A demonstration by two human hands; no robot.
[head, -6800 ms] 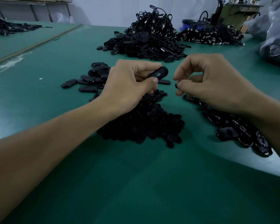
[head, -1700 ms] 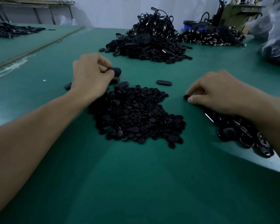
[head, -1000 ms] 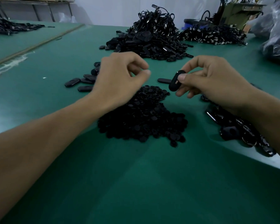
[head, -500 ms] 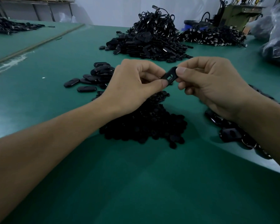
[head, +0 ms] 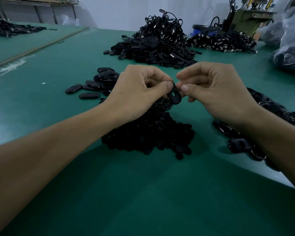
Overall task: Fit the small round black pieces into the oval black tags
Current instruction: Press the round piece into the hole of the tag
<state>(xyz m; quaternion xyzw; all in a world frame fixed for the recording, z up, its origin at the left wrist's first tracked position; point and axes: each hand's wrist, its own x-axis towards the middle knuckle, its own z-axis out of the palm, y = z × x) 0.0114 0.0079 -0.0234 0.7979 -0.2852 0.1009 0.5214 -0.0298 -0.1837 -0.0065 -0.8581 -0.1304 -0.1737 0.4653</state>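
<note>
Mid-fit, pinching one oval tag point(head: 174, 96) between left hand point(head: 136, 89) and right hand point(head: 216, 92), just above the heap of round pieces point(head: 148, 133) on the desk point(head: 143, 193). Cannot tell of any round piece in the slot. Next, likely a square thumb press. Unlike half a second ago, holding the tag tipped down, slot showing

- Hands: two, my left hand point(head: 136, 89) and my right hand point(head: 216, 92).
- Oval tag point(head: 174, 97) pinched between my fingertips: one.
- Heap of small round pieces point(head: 152, 133) below my fingers: one; pieces too many to count.
- Cluster of oval tags point(head: 104, 79) left of my left fingers: one; number unclear.
- Stray tags point(head: 73, 88) left of that cluster: two.
- Pile of tags point(head: 242, 143) under my right wrist: one.
- Corded heaps point(head: 157, 43) beyond my fingers: two.
</note>
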